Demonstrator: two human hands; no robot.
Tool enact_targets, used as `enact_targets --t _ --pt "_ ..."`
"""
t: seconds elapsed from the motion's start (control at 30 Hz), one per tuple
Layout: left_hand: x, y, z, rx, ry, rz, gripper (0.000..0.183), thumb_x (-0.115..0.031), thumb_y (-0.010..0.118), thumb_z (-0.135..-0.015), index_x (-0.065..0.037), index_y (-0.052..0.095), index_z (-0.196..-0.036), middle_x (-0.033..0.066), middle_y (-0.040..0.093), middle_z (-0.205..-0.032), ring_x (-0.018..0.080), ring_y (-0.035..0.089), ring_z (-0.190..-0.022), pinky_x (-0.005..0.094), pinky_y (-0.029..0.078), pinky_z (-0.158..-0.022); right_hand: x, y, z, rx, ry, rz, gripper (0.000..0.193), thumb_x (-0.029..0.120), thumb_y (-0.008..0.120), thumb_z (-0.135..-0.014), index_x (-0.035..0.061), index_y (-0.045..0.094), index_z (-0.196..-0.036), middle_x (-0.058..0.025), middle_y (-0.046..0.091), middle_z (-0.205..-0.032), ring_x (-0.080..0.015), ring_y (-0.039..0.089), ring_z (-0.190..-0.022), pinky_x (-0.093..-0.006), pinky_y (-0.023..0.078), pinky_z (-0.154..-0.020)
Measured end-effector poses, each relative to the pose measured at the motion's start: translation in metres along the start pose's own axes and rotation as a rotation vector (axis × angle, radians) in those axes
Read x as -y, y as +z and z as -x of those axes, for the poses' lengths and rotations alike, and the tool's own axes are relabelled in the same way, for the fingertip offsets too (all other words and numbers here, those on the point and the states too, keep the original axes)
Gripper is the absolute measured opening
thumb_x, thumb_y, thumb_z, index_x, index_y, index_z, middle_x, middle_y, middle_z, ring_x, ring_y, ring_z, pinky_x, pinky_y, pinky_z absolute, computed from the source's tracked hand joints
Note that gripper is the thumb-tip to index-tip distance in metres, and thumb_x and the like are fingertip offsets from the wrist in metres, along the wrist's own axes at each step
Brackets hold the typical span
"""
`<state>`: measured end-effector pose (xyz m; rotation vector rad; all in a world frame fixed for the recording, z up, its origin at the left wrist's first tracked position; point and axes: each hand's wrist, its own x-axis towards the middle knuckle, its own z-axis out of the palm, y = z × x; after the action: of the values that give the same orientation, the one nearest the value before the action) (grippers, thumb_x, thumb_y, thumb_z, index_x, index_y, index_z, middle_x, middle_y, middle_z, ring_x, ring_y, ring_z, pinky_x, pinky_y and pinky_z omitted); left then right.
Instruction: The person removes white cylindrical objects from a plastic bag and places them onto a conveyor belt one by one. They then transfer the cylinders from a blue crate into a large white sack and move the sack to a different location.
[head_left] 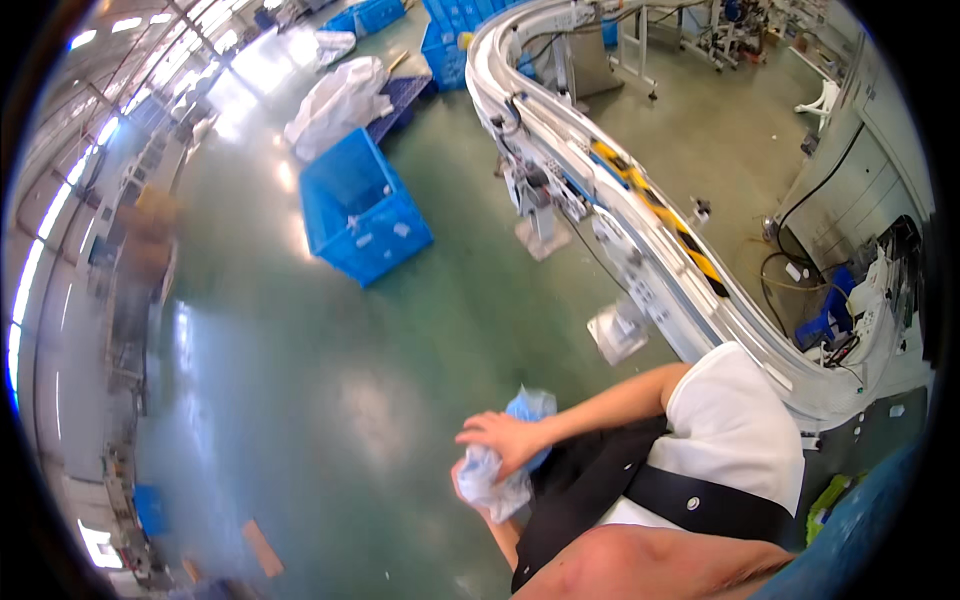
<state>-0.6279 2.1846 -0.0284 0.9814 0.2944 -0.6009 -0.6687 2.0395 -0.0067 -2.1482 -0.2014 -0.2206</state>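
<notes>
In front of my black apron [600, 470], both my hands are on a crumpled, thin plastic bag [492, 488], whitish and see-through with pale blue parts. My right hand [508, 438] lies over it from above, with thumb and fingers curved round it. A bluish end of the bag sticks out past that wrist. Below, my left hand [460, 482] supports the bag from the other side; most of its fingers are hidden behind the plastic. Whether anything lies inside the bag, I cannot make out.
A curved white conveyor [640, 230] with a yellow-black striped strip runs along my right side, on legs with footplates. Ahead stands a blue bin [365, 215]; behind it a large white sack [340, 105] sits by a dark pallet. A brown flat piece [262, 547] lies on the green floor.
</notes>
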Motion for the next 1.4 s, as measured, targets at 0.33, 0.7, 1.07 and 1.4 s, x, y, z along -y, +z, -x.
enact_targets --t 0.33,0.7,1.07,1.4 --pt "-0.101 0.094 -0.291 0.543 0.189 -0.730 0.051 -0.014 0.066 -0.075 0.000 0.043 -0.119 0.0111 0.052 -0.113 0.0203 0.054 -0.102 0.0315 0.044 -0.087 -0.146 -0.065 -0.206 -0.138 0.509 -0.618 0.053 0.016 0.076 -0.065 0.0046 0.055 -0.111 -0.0072 0.062 -0.104 -0.0170 0.056 -0.099 -0.0323 0.043 -0.087" --pt "-0.048 0.308 -0.550 1.121 -1.110 -0.526 0.091 -0.065 0.048 -0.079 -0.002 0.022 -0.140 0.0144 0.034 -0.139 0.0267 0.037 -0.125 0.0428 0.029 -0.104 -0.296 -0.261 -0.292 -1.543 0.488 -0.328 0.039 -0.002 0.058 -0.071 0.0063 0.058 -0.109 -0.0089 0.057 -0.110 -0.0217 0.059 -0.094 -0.0335 0.048 -0.081" --pt "-0.083 0.500 -0.761 0.652 -0.789 -0.349 0.042 -0.030 0.044 -0.085 -0.010 0.048 -0.122 0.0109 0.055 -0.118 0.0295 0.053 -0.109 0.0454 0.041 -0.095 -0.461 -0.458 -0.467 -0.190 0.245 0.389 0.070 0.025 0.069 -0.059 0.0149 0.047 -0.125 -0.0155 0.045 -0.126 -0.0338 0.046 -0.107 -0.0467 0.036 -0.088" --pt "-0.023 0.668 -0.990 1.075 0.065 -0.848 0.034 -0.008 0.058 -0.073 -0.001 0.055 -0.105 0.0157 0.061 -0.099 0.0272 0.060 -0.090 0.0352 0.048 -0.077 -0.632 -0.651 -0.571 -0.236 0.407 0.291 0.079 0.014 0.071 -0.064 0.0240 0.035 -0.133 -0.0211 0.026 -0.139 -0.0424 0.046 -0.109 -0.0441 0.050 -0.080"
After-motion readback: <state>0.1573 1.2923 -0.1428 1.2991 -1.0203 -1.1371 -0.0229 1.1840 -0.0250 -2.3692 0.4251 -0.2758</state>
